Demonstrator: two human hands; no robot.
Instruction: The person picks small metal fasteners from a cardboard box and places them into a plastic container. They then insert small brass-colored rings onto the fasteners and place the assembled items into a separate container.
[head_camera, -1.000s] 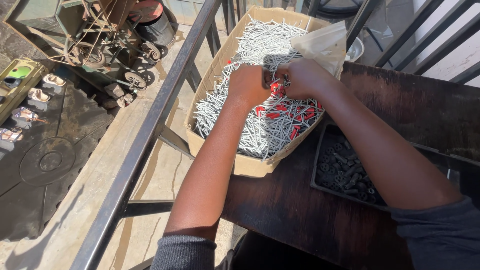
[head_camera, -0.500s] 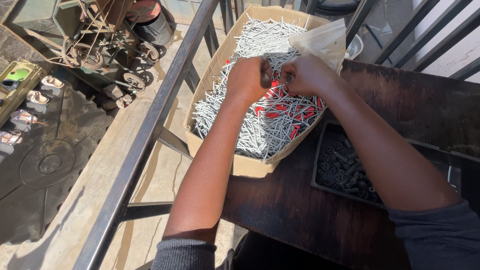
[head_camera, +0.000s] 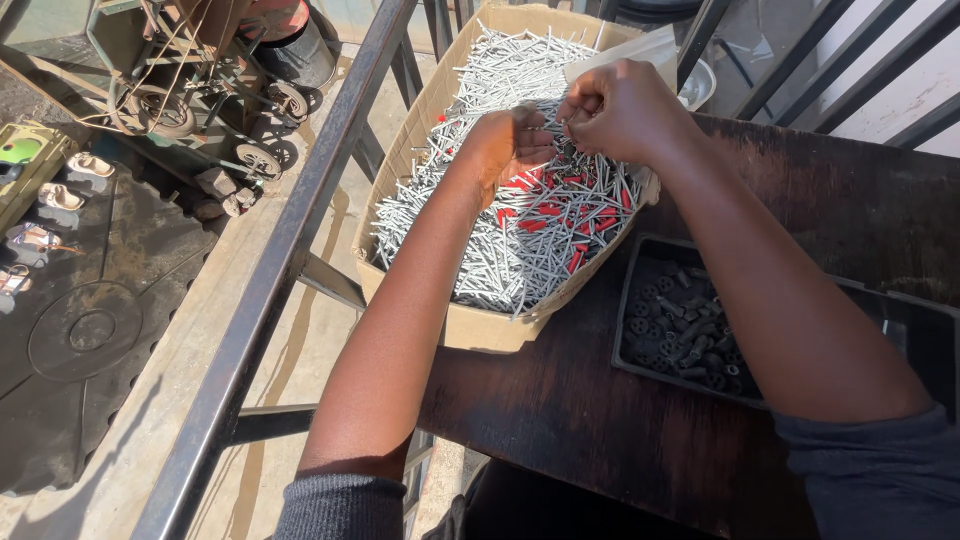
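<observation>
Mid-job: left hand (head_camera: 510, 140) and right hand (head_camera: 620, 105) pinched together on one small dark piece over cardboard box (head_camera: 470, 325) heaped with nails (head_camera: 520, 240); black tray (head_camera: 625, 300) of dark washers only part-filled.

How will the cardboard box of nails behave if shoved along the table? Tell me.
The box probably feels heavy, being heaped with metal nails. Its cardboard side bulges, so it may buckle. It overhangs the table edge and could tip.

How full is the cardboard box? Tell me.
Well filled: the open cardboard box holds a heap of grey nails and red pieces, hiding its bottom.
</observation>
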